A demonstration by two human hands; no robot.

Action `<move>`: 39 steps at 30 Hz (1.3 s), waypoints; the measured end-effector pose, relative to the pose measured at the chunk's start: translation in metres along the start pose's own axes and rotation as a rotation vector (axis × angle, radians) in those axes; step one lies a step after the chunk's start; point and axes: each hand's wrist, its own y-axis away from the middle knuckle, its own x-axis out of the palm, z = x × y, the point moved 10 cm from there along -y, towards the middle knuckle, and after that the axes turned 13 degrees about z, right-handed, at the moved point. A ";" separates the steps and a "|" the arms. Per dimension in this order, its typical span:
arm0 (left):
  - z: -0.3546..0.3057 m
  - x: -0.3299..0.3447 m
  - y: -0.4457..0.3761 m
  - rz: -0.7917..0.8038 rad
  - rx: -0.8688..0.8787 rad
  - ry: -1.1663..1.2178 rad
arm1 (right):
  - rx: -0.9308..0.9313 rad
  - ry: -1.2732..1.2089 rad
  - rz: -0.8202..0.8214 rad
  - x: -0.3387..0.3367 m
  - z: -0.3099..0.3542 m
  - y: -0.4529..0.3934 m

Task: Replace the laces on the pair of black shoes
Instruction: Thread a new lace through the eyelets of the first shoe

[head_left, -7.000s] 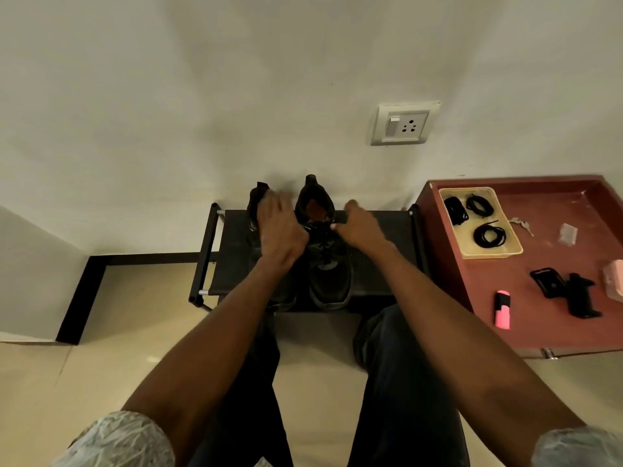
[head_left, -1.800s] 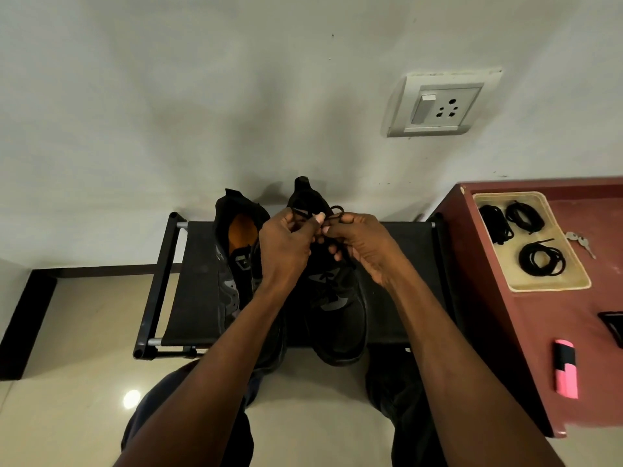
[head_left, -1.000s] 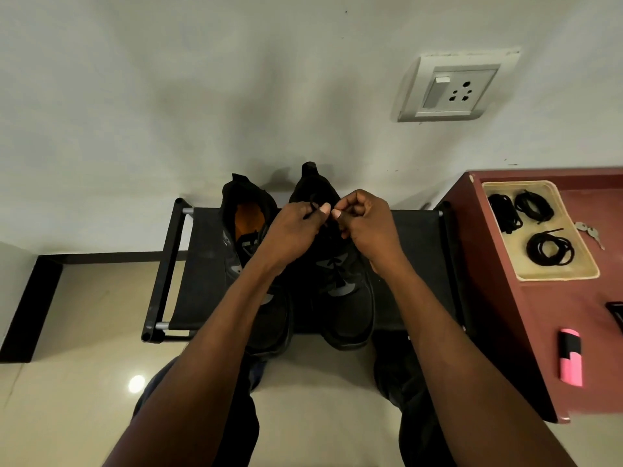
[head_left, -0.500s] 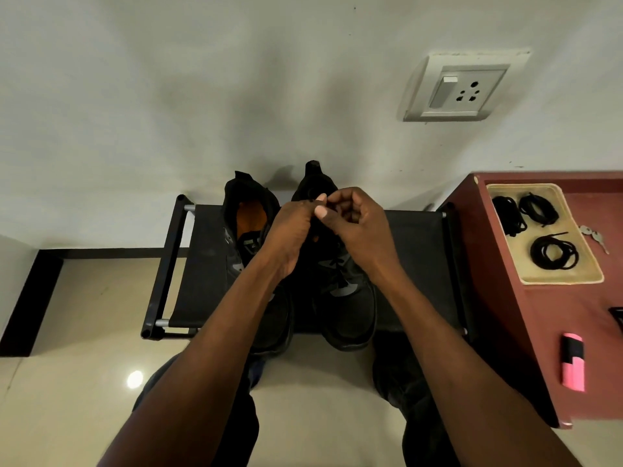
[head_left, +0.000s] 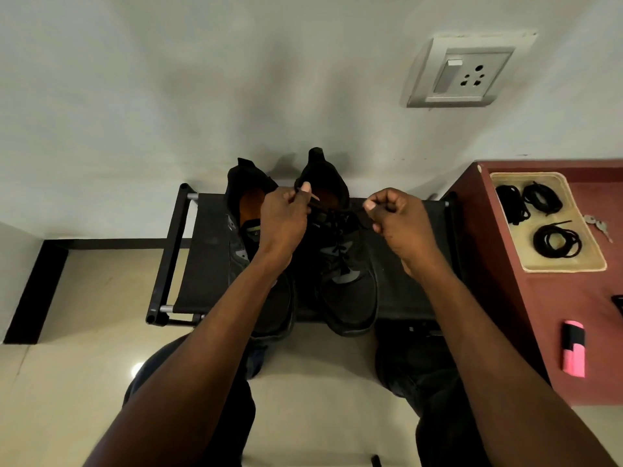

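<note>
Fingers [head_left: 305,192] pinch lace [head_left: 332,215]; tray [head_left: 596,261], highlighter [head_left: 574,353] lie well right.

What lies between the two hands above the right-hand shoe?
In the head view, a black lace stretches between the left hand and the right hand, each pinching an end, above the open collar of the right-hand shoe.

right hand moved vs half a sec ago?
Yes. The right hand has pulled rightward, off the right shoe's collar and over the rack's fabric, away from the left hand, pinching the lace.
</note>
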 end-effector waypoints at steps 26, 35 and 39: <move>0.010 0.006 -0.004 0.076 0.135 0.840 | -0.016 -0.983 0.013 0.026 -0.026 -0.010; 0.009 0.013 -0.012 0.206 0.137 0.726 | 0.086 -1.125 -0.065 0.031 -0.042 -0.025; 0.015 0.006 -0.017 0.197 0.122 0.709 | 0.120 -1.125 -0.142 0.013 -0.057 -0.026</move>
